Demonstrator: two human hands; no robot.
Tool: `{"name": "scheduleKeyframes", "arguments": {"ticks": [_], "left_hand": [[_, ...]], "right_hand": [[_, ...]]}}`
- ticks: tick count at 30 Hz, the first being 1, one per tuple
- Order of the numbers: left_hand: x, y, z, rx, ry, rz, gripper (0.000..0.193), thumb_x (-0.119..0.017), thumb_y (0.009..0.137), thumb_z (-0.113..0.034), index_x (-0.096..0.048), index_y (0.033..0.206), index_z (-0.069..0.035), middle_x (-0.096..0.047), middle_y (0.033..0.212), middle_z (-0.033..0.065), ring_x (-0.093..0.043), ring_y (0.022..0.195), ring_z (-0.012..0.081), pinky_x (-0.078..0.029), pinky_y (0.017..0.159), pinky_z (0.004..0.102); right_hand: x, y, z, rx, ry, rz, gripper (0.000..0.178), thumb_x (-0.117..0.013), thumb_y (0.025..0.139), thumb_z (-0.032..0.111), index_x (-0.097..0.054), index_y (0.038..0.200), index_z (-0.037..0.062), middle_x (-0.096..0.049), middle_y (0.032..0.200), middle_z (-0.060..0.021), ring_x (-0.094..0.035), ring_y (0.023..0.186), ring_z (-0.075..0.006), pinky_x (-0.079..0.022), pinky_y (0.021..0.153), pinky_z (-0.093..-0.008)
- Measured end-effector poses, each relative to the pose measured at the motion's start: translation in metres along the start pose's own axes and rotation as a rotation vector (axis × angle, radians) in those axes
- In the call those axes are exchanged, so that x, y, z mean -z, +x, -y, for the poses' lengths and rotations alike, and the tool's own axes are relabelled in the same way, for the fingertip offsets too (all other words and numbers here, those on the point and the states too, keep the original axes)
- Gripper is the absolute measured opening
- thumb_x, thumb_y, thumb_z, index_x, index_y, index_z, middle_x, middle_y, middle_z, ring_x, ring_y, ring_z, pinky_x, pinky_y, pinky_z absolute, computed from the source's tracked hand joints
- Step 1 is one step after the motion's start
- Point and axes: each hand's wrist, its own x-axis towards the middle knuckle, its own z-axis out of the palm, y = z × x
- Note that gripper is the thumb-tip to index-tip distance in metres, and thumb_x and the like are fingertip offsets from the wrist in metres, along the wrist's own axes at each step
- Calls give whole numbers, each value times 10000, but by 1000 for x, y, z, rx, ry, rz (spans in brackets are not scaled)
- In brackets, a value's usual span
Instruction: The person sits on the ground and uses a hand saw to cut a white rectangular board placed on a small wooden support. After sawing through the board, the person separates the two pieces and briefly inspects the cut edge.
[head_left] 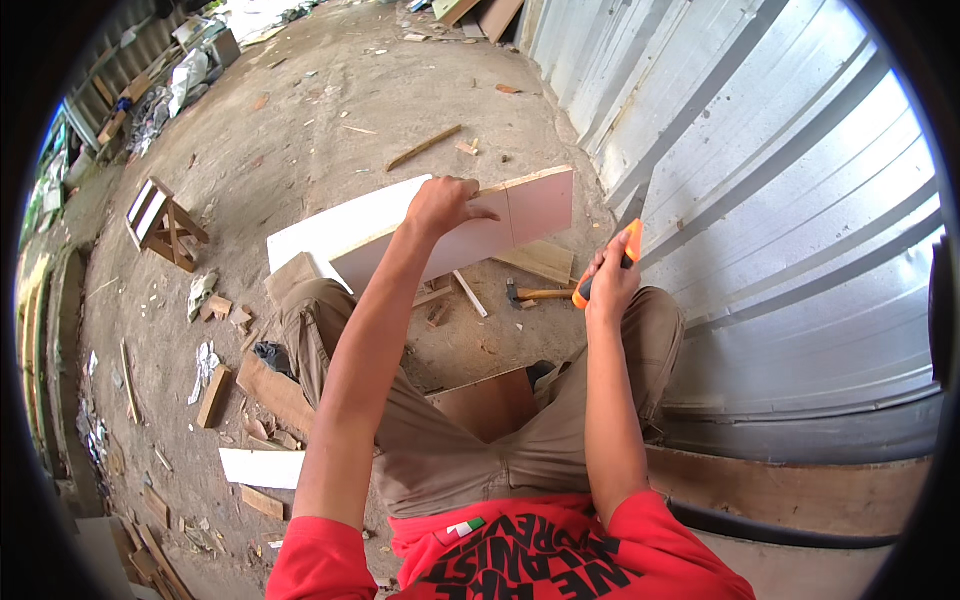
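My left hand grips the upper edge of a long white board standing on its edge, its thumb stretched along the near side. A thin line runs down the board's face to the right of that hand. In my right hand is a hand saw with an orange and black handle, its blade pointing up and away, apart from the board. Another white board lies behind and left of the first. Below the right end of the white board, a claw hammer with a wooden handle rests on the ground.
A corrugated metal wall rises close on the right. Wood offcuts and scraps litter the ground to the left. A small wooden stool stands farther left. A wood strip lies beyond the boards, and a brown panel sits between my legs.
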Motion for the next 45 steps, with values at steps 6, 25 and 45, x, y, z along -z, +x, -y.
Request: {"name": "scheduleKeyframes", "arguments": {"ticks": [6,25,45], "left_hand": [[-19,21,37,127,123,155,577,-673,838,-637,-702,823,-62,-694,723,153,-683,723,355,-537,687,434],[-159,5,78,625,157,-268,279,-610,963,-338,-647,1019,-67,-615,1099,101,-555,1123,278,-372,1014,450],[-145,14,74,633,101,-223,340,-608,961,-396,-671,982,-63,-645,1051,116,-555,1099,278,-375,995,439]], "right_hand": [[33,-73,-28,115,-120,232,293,-578,1033,268,-564,852,38,-489,657,31,-451,578,-59,-374,526,-256],[7,-81,-67,-106,-187,565,406,-693,958,311,-532,735,12,-461,566,-38,-420,546,-93,-385,510,-303],[9,-58,-33,-221,-354,671,382,-665,981,295,-561,756,4,-450,600,19,-409,599,-55,-357,526,-278]]}}
